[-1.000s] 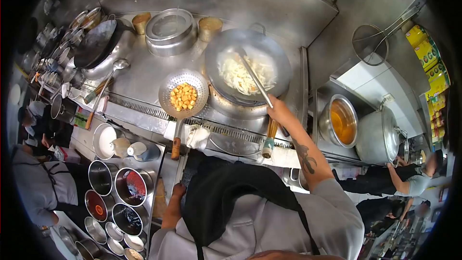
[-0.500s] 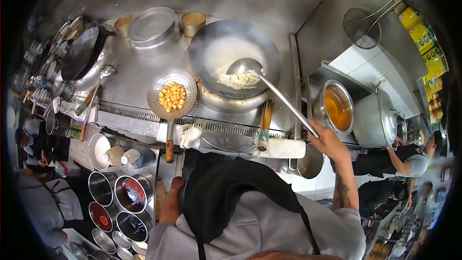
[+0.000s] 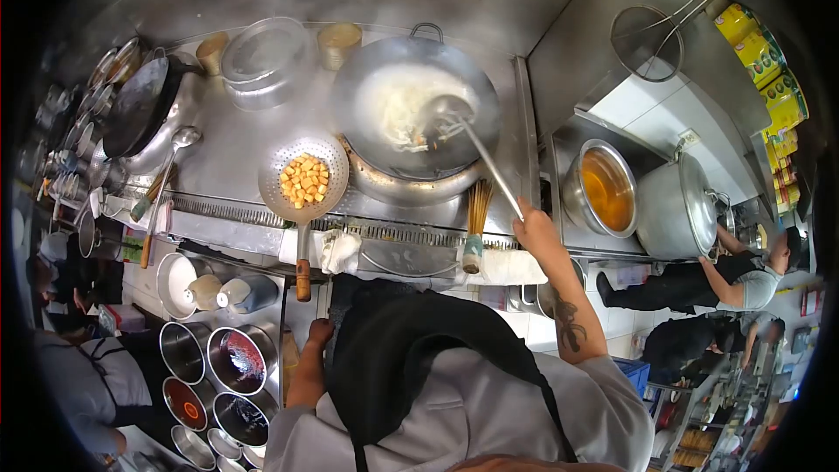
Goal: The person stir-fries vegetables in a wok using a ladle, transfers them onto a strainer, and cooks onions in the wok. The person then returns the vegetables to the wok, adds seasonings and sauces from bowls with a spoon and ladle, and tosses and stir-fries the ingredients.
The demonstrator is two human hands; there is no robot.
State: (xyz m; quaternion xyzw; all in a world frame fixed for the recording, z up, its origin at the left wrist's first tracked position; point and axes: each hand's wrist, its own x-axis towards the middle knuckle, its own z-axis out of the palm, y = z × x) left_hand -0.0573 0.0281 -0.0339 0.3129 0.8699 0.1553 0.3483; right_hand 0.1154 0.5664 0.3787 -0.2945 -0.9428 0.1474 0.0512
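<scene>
My right hand [image 3: 535,233] is closed around the end of a long-handled ladle [image 3: 489,162]. The ladle's bowl dips into the steaming wok [image 3: 476,144], among pale shredded food [image 3: 404,118] in a whitish liquid. My left hand [image 3: 321,332] hangs low beside the side counter, near the black apron [image 3: 384,367]; its fingers are too small and hidden to make out. Left of the wok, a perforated skimmer [image 3: 271,188] with a wooden handle lies on the range, holding browned cubes [image 3: 305,180].
A bamboo brush [image 3: 476,227] lies by a folded white cloth [image 3: 516,267] at the range's front edge. To the right are a bowl of orange liquid [image 3: 606,192] and a big lidded pot [image 3: 677,210]. Steel sauce pots [image 3: 238,363] stand at lower left. Co-workers [image 3: 743,275] are on both sides.
My right hand has moved left and slightly up, and the ladle's bowl now sits deeper in the food. The wok's back handle has come into sight. My left hand stays put.
</scene>
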